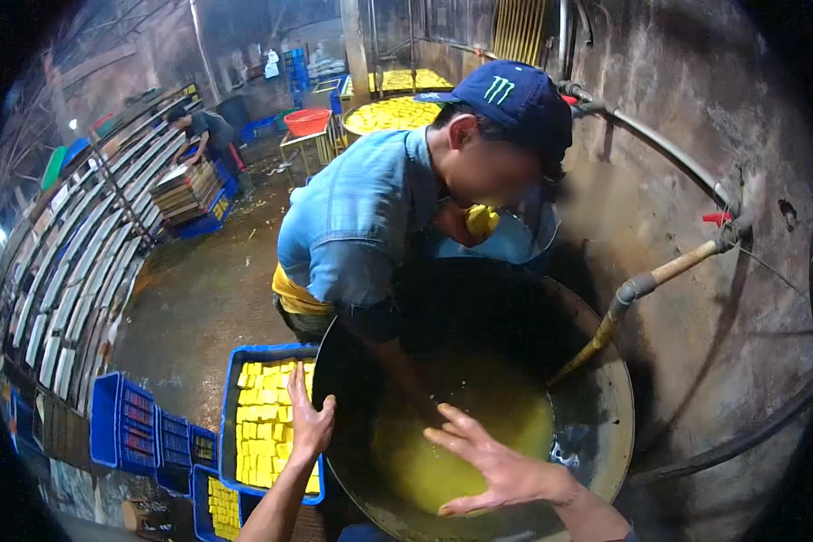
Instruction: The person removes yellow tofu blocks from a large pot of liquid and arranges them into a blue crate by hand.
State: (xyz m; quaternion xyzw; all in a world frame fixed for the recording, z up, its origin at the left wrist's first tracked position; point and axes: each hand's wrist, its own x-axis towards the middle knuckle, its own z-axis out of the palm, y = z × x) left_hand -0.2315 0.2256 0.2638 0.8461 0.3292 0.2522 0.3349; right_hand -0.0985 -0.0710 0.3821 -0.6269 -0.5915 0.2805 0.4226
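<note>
My left hand (311, 417) is raised with fingers apart, above the right side of a blue crate (229, 384) holding rows of yellow blocks (264, 420), near the vat's left rim. My right hand (490, 456) is spread and empty over a large dark round vat (621, 434) with yellowish liquid (470, 461) at its bottom. Across the vat a co-worker (357, 208) in a blue shirt and cap leans over, one arm reaching down into the vat, the other hand holding yellow pieces (482, 221) above a blue-rimmed tub (506, 240).
A pipe (610, 330) slopes from the right wall into the vat. More blue crates (106, 420) stand at lower left. Metal racks (81, 262) line the left, where another person (210, 131) bends over stacked trays (185, 191). A red basin (307, 121) stands behind.
</note>
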